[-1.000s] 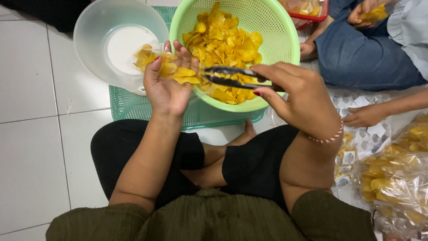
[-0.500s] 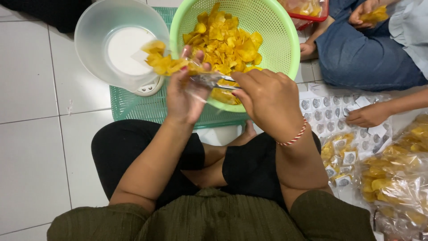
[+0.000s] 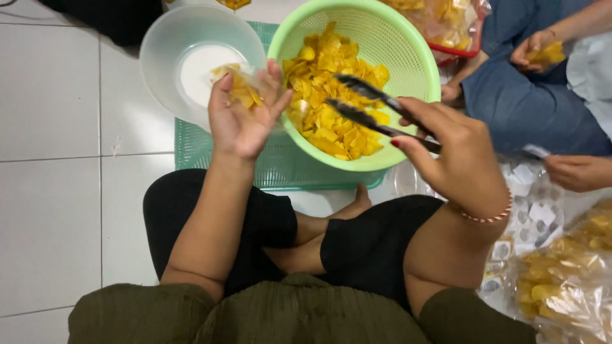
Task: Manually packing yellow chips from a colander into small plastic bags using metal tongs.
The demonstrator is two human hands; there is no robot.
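Note:
My left hand (image 3: 245, 114) holds a small clear bag of yellow chips (image 3: 239, 89) in its palm, over the rim of a clear plastic bowl (image 3: 159, 51). My right hand (image 3: 459, 150) grips dark metal tongs (image 3: 370, 105), whose open tips hover above the yellow chips (image 3: 325, 83) heaped in a light green colander (image 3: 408, 57). Nothing is pinched between the tong tips.
A green mesh tray (image 3: 280, 169) lies under the bowl and colander on white floor tiles (image 3: 51, 127). Another person in blue (image 3: 529, 102) sits at the right, hands on chips and small packets. Filled chip bags (image 3: 567, 286) lie at lower right. My crossed legs are below.
My right hand has pulled back to the right, lifting the tongs out of the bag and over the colander. My left hand with the bag has shifted toward the clear bowl.

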